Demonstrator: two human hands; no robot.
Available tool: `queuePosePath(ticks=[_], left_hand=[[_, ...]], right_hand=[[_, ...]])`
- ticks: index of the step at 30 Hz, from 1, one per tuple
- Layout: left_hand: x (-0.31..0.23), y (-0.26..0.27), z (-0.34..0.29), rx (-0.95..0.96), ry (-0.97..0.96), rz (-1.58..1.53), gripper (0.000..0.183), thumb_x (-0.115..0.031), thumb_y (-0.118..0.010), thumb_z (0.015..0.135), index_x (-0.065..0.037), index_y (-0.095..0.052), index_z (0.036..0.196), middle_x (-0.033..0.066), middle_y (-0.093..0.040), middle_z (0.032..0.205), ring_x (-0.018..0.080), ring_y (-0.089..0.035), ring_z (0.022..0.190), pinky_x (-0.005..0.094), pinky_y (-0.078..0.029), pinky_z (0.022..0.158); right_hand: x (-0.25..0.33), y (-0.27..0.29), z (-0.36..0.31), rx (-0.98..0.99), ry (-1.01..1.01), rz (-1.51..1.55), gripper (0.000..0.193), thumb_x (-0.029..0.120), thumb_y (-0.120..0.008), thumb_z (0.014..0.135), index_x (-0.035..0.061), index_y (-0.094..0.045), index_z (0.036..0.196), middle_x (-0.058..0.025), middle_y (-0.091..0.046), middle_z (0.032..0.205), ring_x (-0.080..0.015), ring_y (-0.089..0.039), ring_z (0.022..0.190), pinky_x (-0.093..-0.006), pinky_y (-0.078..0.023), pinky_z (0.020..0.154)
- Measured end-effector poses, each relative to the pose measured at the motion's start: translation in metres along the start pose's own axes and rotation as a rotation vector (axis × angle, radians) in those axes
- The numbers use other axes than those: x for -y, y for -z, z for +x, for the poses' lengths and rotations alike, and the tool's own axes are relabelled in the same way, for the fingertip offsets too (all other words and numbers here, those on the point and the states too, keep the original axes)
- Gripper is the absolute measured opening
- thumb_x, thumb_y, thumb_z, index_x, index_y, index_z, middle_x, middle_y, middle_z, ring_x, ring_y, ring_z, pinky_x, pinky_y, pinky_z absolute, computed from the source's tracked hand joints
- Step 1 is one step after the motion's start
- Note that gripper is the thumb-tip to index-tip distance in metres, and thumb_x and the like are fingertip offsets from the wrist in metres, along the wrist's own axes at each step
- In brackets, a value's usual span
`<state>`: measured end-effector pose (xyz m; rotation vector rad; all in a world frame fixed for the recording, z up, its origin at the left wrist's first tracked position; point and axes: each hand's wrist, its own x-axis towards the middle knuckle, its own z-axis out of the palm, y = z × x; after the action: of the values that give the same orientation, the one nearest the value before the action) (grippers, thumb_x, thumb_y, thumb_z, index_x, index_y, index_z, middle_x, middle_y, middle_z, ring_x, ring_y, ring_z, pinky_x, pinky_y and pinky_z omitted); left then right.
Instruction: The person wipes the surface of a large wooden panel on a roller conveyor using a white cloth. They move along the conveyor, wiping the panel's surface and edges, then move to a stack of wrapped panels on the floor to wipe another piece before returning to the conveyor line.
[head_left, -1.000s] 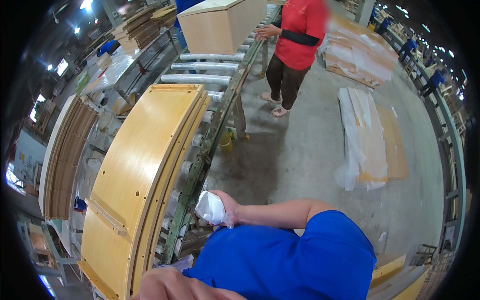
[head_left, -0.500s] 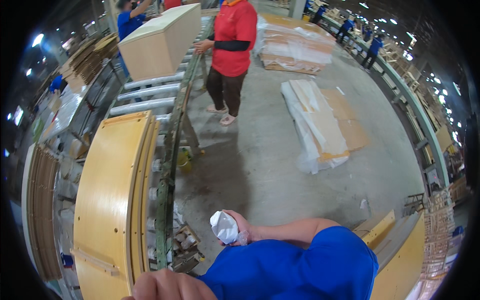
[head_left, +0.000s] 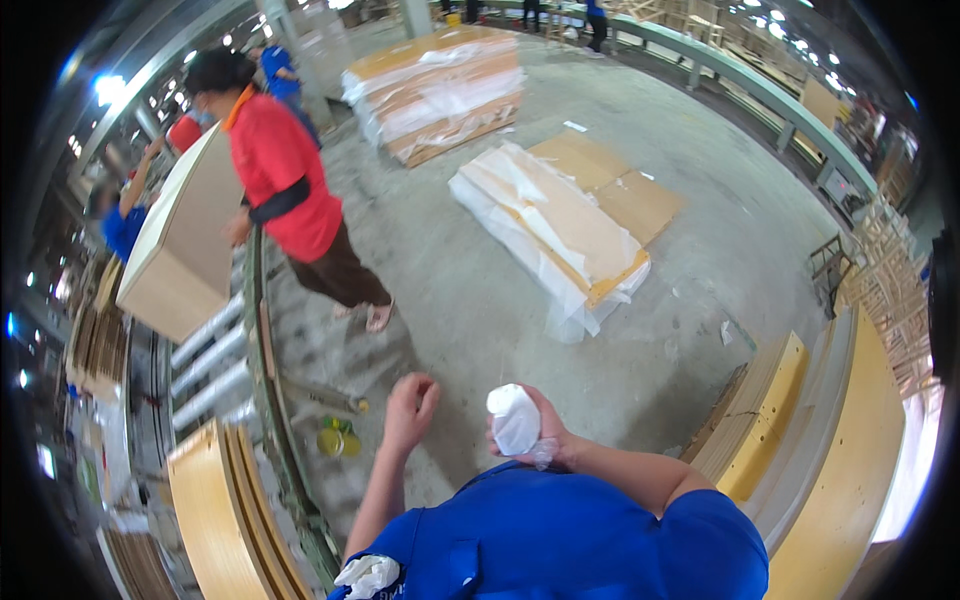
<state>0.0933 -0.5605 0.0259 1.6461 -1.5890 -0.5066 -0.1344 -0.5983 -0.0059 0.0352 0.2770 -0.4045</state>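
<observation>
Within the right hand, a white bundle.

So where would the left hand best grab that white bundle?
Perhaps grip the white bundle by its rounded far end, coming from the left: the right hand wraps its right side, leaving that end uncovered.

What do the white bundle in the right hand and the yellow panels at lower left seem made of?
White bundle in the right hand: perhaps cloth, paper or plastic; creased, with a translucent, wrinkled end suggesting plastic film. Yellow panels: probably wood or veneered board, perhaps varnished, given their smooth, slightly glossy faces.
</observation>
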Motion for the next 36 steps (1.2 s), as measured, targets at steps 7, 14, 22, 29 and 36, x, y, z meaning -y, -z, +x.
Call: queuePosePath(ticks=[7,14,22,29,36], left_hand=[[0.137,-0.087,-0.053,0.686,0.644,0.080,0.030,-0.031,-0.058,0.081,-0.003,-0.063,0.092,0.0176,-0.066,0.090,0.0352,-0.063,0.086,0.0443,-0.049,0.074],[0.232,-0.053,0.020,0.831,1.158,0.167,0.030,-0.029,-0.057,0.082,-0.002,-0.063,0.095,0.0162,-0.067,0.086,0.0308,-0.064,0.083,0.0423,-0.050,0.072],[0.315,-0.058,0.363,0.618,0.785,0.147,0.030,-0.026,-0.057,0.083,-0.001,-0.062,0.099,0.0146,-0.068,0.083,0.0258,-0.066,0.078,0.0400,-0.050,0.070],[0.325,-0.140,0.624,0.511,0.417,0.197,0.029,-0.027,-0.056,0.085,-0.004,-0.061,0.101,0.0164,-0.066,0.094,0.0316,-0.062,0.091,0.0393,-0.048,0.079],[0.307,-0.270,0.713,0.650,0.302,0.076,0.022,-0.021,-0.059,0.085,-0.004,-0.060,0.099,0.0084,-0.065,0.083,0.0159,-0.061,0.069,0.0318,-0.049,0.068]], right_hand=[[0.139,0.023,0.009,-0.097,0.289,0.171,0.047,0.052,-0.043,0.089,0.0089,-0.061,0.094,-0.0124,-0.063,0.084,-0.0304,-0.058,0.073,-0.0429,-0.047,0.062],[0.233,0.015,0.091,-0.184,0.315,0.112,0.042,0.052,-0.045,0.089,0.0123,-0.059,0.094,-0.0100,-0.059,0.086,-0.0248,-0.051,0.072,-0.0376,-0.044,0.062],[0.352,-0.026,0.201,0.033,0.524,0.273,0.048,0.055,-0.047,0.087,0.0093,-0.061,0.097,-0.0120,-0.063,0.087,-0.0302,-0.057,0.081,-0.0440,-0.048,0.073],[0.427,-0.025,0.227,-0.010,0.777,0.359,0.054,0.059,-0.044,0.087,0.0082,-0.058,0.099,-0.0085,-0.057,0.084,-0.0244,-0.047,0.077,-0.0371,-0.041,0.068],[0.556,-0.016,0.228,-0.057,0.918,0.332,0.053,0.059,-0.039,0.089,0.0114,-0.060,0.101,-0.0063,-0.053,0.080,-0.0229,-0.043,0.074,-0.0361,-0.036,0.065]])
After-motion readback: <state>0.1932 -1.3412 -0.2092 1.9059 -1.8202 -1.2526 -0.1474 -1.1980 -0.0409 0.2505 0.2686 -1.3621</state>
